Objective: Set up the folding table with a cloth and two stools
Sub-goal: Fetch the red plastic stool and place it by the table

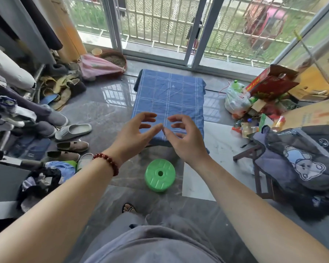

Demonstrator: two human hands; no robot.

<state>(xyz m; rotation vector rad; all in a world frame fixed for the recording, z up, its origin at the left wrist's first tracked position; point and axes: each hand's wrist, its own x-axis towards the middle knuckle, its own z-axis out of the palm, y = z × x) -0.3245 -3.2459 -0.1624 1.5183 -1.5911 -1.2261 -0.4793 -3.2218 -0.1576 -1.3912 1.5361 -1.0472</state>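
A blue checked cloth (169, 95) covers the low folding table in the middle of the floor, hanging over its edges. A round green plastic stool (160, 177) stands on the floor just in front of the table's near end. My left hand (135, 133), with a red bead bracelet on the wrist, and my right hand (184, 137) hover side by side above the table's near edge. Both hold nothing, fingers curled and apart, thumbs almost touching. Only one stool is in view.
Shoes and slippers (72, 137) and heaped clothes line the left side. Bags, bottles and cardboard boxes (264, 99) pile up at the right. A dark wooden chair draped with a bear-print garment (300, 164) stands near right. Sliding glass doors (156, 35) close off the back.
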